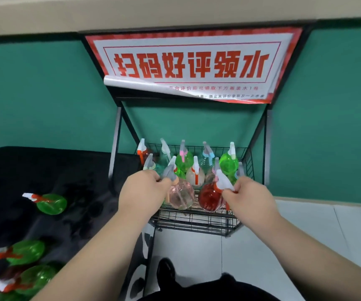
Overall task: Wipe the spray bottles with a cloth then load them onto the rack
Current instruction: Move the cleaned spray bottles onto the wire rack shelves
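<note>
A black wire rack stands against the green wall, its basket holding several spray bottles in green, clear and red. My left hand grips the spray head of a pale pink bottle at the basket's front row. My right hand grips the spray head of a red bottle right beside it. Both bottles stand upright on the wire shelf. No cloth is in view.
A black-covered table lies to the left with several green spray bottles lying on their sides. A red and white sign tops the rack. Light floor tiles spread to the right; a dark shoe shows below.
</note>
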